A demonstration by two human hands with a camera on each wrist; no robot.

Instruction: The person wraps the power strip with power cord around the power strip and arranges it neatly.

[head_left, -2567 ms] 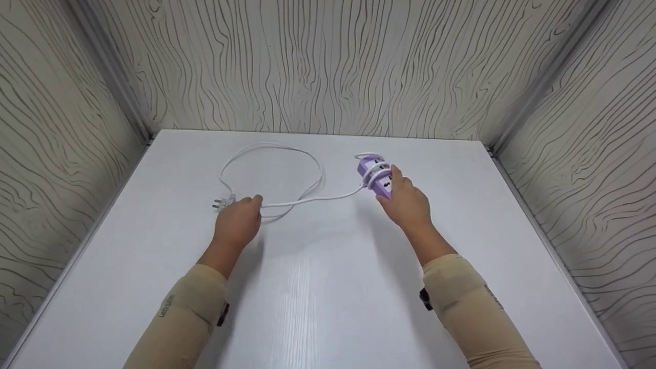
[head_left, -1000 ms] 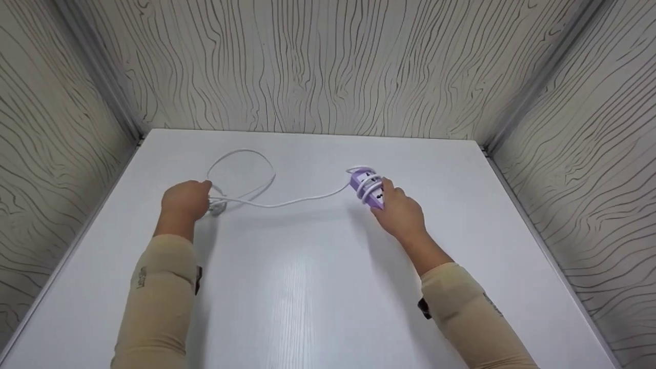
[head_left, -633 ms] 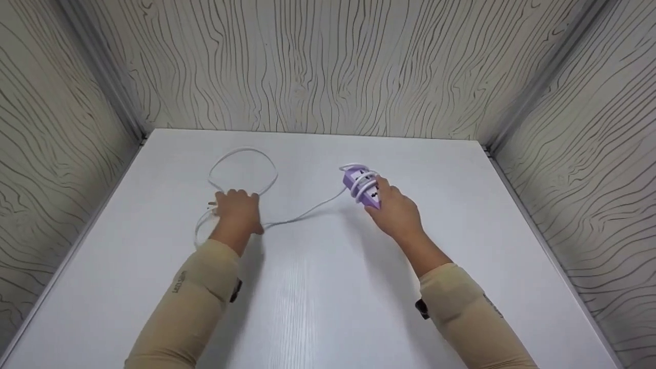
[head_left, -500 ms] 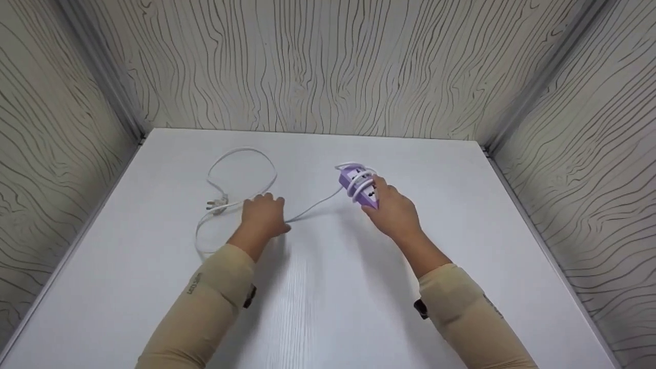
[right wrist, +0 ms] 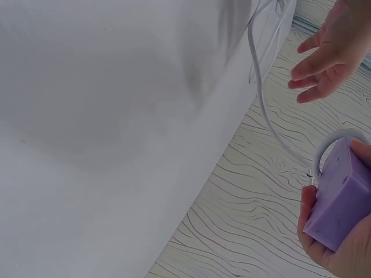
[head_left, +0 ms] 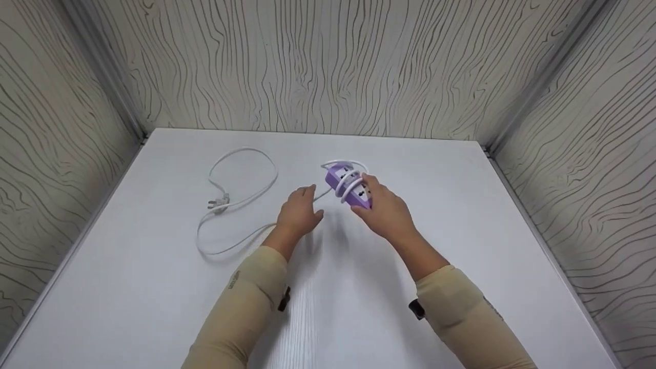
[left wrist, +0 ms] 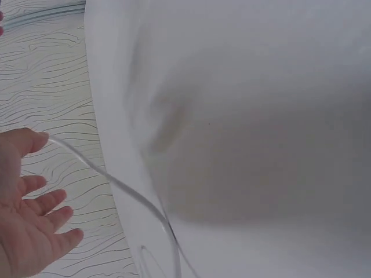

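In the head view my right hand (head_left: 387,211) grips the near end of a purple power strip (head_left: 334,178), held up over the table. Its white cord is wound a few turns around the body. The right wrist view has the strip's purple end (right wrist: 342,202) between fingers and thumb. Just left of it my left hand (head_left: 299,211) hovers with fingers spread. In the right wrist view, that left hand (right wrist: 331,58) looks relaxed, and the white cord (right wrist: 264,107) runs apart from it. A plug (head_left: 219,203) lies on the table at the left.
The loose cord (head_left: 245,148) lies in a loop around and behind the plug, then curves forward on the white table (head_left: 154,287). Wood-patterned panels (head_left: 307,66) stand behind the table and at both sides.
My left hand went left with the cord, let it down near the plug, then came right toward the strip. My right hand has brought the power strip a little left.
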